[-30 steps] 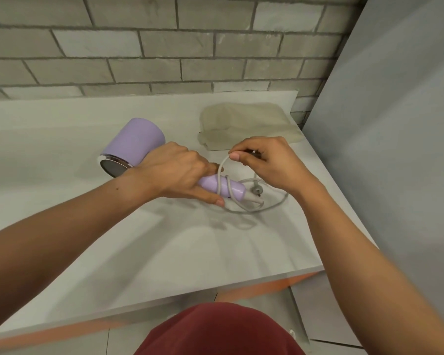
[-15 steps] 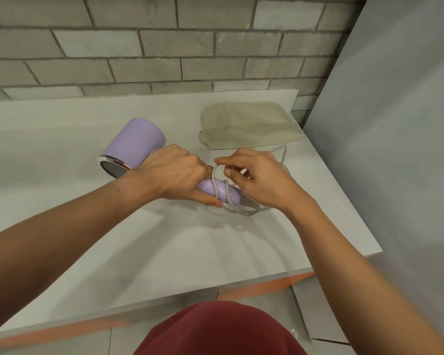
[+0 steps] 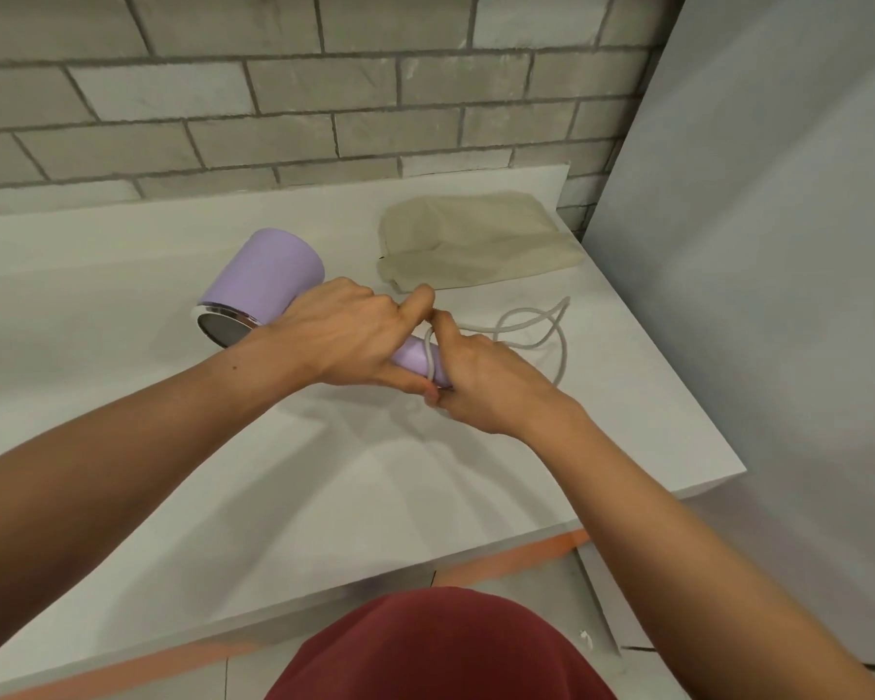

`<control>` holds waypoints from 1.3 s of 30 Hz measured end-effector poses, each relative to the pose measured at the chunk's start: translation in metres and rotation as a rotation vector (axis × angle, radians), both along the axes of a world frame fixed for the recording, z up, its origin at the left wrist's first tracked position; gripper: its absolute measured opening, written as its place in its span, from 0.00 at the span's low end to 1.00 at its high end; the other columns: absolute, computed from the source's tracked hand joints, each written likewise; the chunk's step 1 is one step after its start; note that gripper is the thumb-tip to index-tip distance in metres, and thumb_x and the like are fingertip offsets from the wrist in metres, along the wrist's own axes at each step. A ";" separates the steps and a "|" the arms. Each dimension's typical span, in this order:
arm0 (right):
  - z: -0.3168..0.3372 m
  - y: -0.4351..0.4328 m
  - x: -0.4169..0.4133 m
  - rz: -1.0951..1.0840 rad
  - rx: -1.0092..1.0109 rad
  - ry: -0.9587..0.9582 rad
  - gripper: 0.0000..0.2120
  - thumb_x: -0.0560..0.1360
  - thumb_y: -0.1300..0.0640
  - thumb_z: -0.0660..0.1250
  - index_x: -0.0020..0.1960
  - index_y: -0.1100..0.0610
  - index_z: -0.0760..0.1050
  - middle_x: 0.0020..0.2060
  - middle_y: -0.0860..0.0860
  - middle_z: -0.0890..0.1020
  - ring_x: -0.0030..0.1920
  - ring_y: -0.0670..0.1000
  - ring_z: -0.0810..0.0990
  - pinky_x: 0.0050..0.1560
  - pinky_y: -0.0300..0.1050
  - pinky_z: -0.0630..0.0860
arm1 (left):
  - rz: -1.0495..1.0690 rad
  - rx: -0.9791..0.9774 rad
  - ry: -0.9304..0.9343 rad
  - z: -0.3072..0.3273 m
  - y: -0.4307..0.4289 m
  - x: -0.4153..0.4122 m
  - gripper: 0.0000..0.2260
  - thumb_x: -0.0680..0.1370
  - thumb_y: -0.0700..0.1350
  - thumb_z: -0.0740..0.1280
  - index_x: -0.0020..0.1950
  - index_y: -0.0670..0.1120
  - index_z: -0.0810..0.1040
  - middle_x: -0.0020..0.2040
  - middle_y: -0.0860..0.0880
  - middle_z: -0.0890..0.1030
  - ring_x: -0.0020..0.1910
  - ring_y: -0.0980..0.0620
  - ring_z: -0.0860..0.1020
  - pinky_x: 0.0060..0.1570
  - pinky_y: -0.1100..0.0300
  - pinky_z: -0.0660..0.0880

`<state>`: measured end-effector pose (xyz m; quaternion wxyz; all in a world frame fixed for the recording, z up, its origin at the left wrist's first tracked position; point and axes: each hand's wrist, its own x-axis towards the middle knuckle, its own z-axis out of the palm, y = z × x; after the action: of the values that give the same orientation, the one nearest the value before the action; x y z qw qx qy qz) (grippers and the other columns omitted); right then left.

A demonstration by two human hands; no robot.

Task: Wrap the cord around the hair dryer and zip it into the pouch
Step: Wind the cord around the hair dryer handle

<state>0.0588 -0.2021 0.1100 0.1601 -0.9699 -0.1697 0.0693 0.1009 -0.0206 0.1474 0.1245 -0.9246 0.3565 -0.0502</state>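
A red garment point(image 3: 440, 649) fills the bottom of the view, and just beyond it runs the front edge of the pale counter point(image 3: 223, 472), with an orange strip point(image 3: 516, 558) below that edge. A broad stretch of bare top lies between this edge and the hands. On the right the counter ends in a corner close under the right forearm, and a grey panel point(image 3: 753, 245) stands beside that side.

The left hand point(image 3: 344, 341) is curled round the handle of the lilac hair dryer point(image 3: 269, 275), which lies on its side on the counter, its chrome-ringed end facing the near left. The right hand point(image 3: 481, 381) touches the left at the handle's free end; its fingers are curled and hold the grey cord point(image 3: 531, 320) against the handle, where one turn crosses the lilac between the two hands. The remaining cord trails in loose loops to the right — near the counter's right edge but inside it.

Farther back the beige pouch point(image 3: 476, 245) lies flat, just behind the hands and near the far right corner. A low upstand and a grey brick wall point(image 3: 324, 93) close the back.
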 end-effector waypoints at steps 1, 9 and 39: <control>0.000 0.000 0.000 -0.019 -0.006 0.004 0.34 0.76 0.50 0.73 0.74 0.57 0.59 0.52 0.58 0.83 0.52 0.66 0.82 0.49 0.60 0.80 | 0.001 -0.002 0.014 -0.001 -0.002 0.000 0.34 0.72 0.78 0.58 0.52 0.51 0.50 0.28 0.54 0.65 0.30 0.43 0.69 0.32 0.54 0.63; -0.012 -0.005 0.001 -0.110 0.103 -0.012 0.20 0.76 0.55 0.71 0.62 0.58 0.65 0.36 0.49 0.73 0.42 0.63 0.79 0.37 0.53 0.73 | 0.020 0.039 0.061 0.001 -0.011 0.003 0.36 0.69 0.80 0.59 0.52 0.51 0.51 0.29 0.53 0.67 0.26 0.49 0.67 0.31 0.55 0.65; -0.016 -0.047 -0.011 -0.025 0.102 0.370 0.42 0.73 0.32 0.72 0.79 0.45 0.60 0.62 0.47 0.77 0.61 0.50 0.77 0.54 0.44 0.71 | 0.762 -1.241 0.767 -0.049 0.072 0.010 0.24 0.63 0.56 0.78 0.54 0.46 0.83 0.49 0.47 0.87 0.48 0.45 0.86 0.47 0.50 0.81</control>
<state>0.0481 -0.2495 0.0936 0.2386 -0.9333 -0.1285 0.2355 0.1113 0.0517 0.0989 -0.5311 -0.8359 -0.0567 0.1268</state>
